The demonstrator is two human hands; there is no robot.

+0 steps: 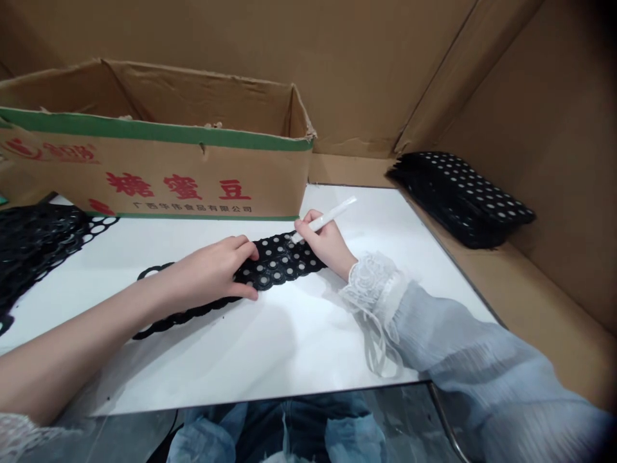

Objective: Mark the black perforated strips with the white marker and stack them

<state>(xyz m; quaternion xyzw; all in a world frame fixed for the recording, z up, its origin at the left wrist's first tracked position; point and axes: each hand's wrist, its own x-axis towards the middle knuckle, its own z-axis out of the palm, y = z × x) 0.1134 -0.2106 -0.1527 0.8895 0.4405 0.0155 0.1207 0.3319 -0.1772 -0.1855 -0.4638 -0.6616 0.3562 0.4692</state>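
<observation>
A black strip with round holes [277, 263] lies across the white work surface [270, 347]. My left hand [212, 270] rests flat on it, fingers stretched over its middle, pressing it down. My right hand [325, 244] is closed round a white pen-like tool [328, 218], whose tip touches the strip's right end. Part of the strip is hidden under my left hand and wrist.
An open cardboard box [159, 161] with red print stands behind the strip. A stack of black perforated sheets [463, 196] lies at the back right on cardboard. More black perforated material [33, 247] is heaped at the left edge. Cardboard walls enclose the back and right.
</observation>
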